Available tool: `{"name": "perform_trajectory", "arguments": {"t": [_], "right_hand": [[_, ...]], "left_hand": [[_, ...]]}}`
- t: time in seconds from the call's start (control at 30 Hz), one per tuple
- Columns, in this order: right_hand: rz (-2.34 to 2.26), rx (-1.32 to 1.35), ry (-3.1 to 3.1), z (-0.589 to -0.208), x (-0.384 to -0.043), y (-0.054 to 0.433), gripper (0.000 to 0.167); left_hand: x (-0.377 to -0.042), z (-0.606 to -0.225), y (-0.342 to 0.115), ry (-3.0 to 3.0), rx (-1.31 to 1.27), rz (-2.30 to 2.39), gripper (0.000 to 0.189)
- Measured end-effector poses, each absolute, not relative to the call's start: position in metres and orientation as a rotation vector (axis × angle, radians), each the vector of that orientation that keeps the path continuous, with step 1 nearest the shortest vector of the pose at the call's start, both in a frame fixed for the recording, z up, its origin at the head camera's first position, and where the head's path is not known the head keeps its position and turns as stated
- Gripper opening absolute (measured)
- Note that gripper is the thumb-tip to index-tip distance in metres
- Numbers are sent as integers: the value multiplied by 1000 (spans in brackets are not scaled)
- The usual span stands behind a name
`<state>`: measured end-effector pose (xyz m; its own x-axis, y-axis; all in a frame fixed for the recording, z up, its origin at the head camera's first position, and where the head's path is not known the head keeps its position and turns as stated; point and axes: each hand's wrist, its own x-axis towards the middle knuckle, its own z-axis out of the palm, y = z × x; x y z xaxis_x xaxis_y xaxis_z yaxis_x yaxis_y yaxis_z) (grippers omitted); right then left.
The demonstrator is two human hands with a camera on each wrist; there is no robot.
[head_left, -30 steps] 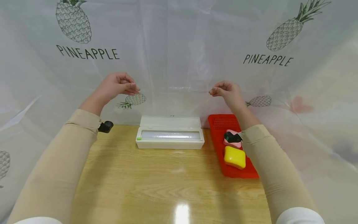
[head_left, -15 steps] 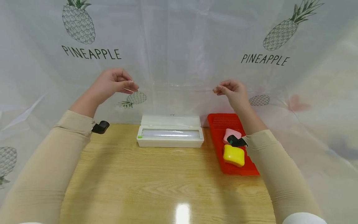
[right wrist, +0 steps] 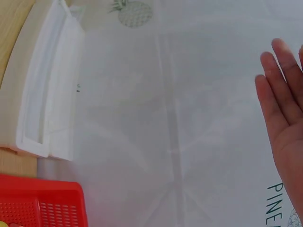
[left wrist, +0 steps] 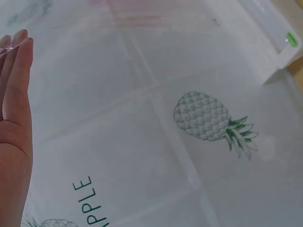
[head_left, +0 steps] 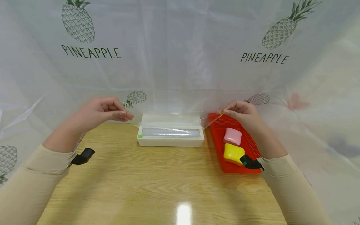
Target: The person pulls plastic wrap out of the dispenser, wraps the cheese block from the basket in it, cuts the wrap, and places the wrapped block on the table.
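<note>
A sheet of clear cling film (head_left: 208, 122) runs up from the white cling film dispenser (head_left: 171, 142), whose lid stands raised with the roll showing inside. My left hand (head_left: 105, 111) pinches the film's left corner between thumb and fingers. At the opposite corner, my right hand (head_left: 242, 115) pinches the film too, its edge bunched at the fingertips. Both hands are above the table, to either side of the dispenser. The left wrist view catches a shiny bit of film at the fingertips of the left hand (left wrist: 16, 104). Only part of the right hand (right wrist: 286, 104) shows in the right wrist view.
A red plastic basket (head_left: 219, 123) sits right of the dispenser, holding a pink rounded block (head_left: 232, 136) and a yellow one (head_left: 233, 152). The wooden table (head_left: 157, 178) meets a pale pineapple-print sheet (head_left: 180, 62) behind the dispenser.
Both hands rise slightly apart at first, then come down and nearer with the film, spreading farther apart. The dispenser and basket keep their places.
</note>
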<state>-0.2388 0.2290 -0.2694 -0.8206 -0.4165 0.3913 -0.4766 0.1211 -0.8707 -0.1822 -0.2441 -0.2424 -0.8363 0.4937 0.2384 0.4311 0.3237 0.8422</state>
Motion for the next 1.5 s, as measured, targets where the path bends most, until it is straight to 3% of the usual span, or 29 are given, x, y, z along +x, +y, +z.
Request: {"name": "perform_trajectory", "arguments": {"t": [0.33,0.53,0.73,1.17,1.5], "right_hand": [[2006,1472,-2356,-301,-204,241,17],[2201,1633,-2425,-333,-185,242,15],[2356,1603,-2531,-381,-173,242,9],[2424,1357,-2772,-472,-150,239,16],[2688,1193,-2593,-534,-146,235,20]], "left_hand": [[-142,-289,-249,2240,988,1553,10],[-127,-323,-253,1996,1017,1553,14],[-116,-368,-249,1787,902,1552,8],[-103,-459,-242,1678,773,1570,11],[-99,-509,-240,1723,745,1543,4]]}}
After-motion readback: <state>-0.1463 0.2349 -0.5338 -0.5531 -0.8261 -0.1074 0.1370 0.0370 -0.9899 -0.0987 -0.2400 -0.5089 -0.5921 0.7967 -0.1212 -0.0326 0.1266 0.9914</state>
